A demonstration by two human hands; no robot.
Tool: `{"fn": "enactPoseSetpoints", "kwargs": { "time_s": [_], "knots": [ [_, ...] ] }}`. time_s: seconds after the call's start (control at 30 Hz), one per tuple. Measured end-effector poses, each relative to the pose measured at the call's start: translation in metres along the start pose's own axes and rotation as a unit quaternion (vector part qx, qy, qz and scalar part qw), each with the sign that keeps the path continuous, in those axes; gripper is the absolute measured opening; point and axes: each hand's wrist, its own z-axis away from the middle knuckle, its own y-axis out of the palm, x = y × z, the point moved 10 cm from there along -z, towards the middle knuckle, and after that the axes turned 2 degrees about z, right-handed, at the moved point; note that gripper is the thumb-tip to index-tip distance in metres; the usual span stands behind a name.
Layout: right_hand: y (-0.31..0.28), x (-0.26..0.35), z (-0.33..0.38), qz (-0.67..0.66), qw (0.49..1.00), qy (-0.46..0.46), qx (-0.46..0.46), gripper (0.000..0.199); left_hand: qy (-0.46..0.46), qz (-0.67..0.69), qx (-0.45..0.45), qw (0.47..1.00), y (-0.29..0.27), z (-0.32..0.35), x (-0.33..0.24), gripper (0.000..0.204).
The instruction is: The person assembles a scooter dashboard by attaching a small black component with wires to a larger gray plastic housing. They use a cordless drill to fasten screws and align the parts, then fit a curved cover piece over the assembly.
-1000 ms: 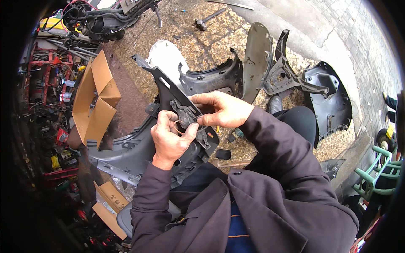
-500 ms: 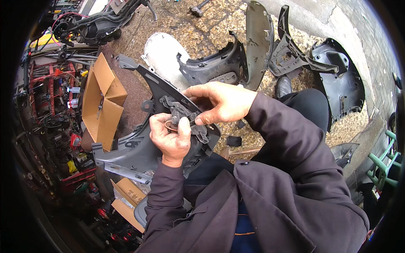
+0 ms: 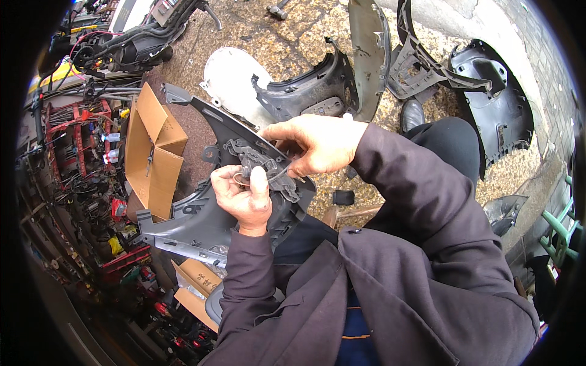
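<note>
Here the left hand (image 3: pixel 244 198) is closed around a small dark metal bracket (image 3: pixel 262 168) and a thin wire ring (image 3: pixel 239 179), held just above a large grey plastic fairing panel (image 3: pixel 201 213) (resting across the lap); the right hand (image 3: pixel 317 143) pinches the bracket's upper end from the other side. An open cardboard box (image 3: pixel 152 152) lies beside the panel; more dark fairing pieces (image 3: pixel 311 91) lie on the speckled ground (image 3: pixel 293 30) beyond.

Small dark bracket (image 3: pixel 262 168) (partly behind fingers (image 3: pixel 287 134)), shape unclear.

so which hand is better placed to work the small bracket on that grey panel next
Probably the right hand: its fingertips pinch the small bracket from above. The left hand is closed below it, bracing the grey panel, so it looks better kept as the support.
</note>
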Motion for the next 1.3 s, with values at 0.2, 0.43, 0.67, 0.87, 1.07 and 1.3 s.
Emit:
{"fn": "enactPoseSetpoints", "kwargs": {
  "time_s": [0.2, 0.43, 0.67, 0.87, 1.07, 1.3],
  "knots": [
    [-0.009, 0.004, 0.006, 0.081, 0.996, 0.009, -0.019, 0.066, -0.015, 0.009, 0.018, 1.0, 0.008, -0.002, 0.008, 0.038],
    [-0.009, -0.01, 0.008, 0.114, 0.993, 0.022, -0.031, 0.075, -0.041, 0.022, 0.046, 0.998, 0.023, 0.004, 0.015, 0.047],
    [-0.006, -0.02, 0.011, 0.074, 0.996, 0.042, -0.026, 0.073, 0.041, -0.036, 0.083, 0.995, 0.028, 0.004, 0.01, 0.041],
    [-0.001, -0.036, 0.011, 0.046, 0.995, 0.09, -0.023, 0.054, 0.033, -0.029, 0.084, 0.996, 0.028, 0.004, 0.009, 0.037],
    [0.024, -0.064, 0.022, -0.045, 0.988, 0.125, -0.078, 0.033, 0.022, -0.025, 0.088, 0.996, 0.031, 0.006, 0.011, 0.035],
    [0.046, -0.091, 0.032, -0.123, 0.972, 0.181, -0.079, 0.028, 0.019, -0.019, 0.092, 0.995, 0.031, 0.007, 0.014, 0.036]
  ]
}}
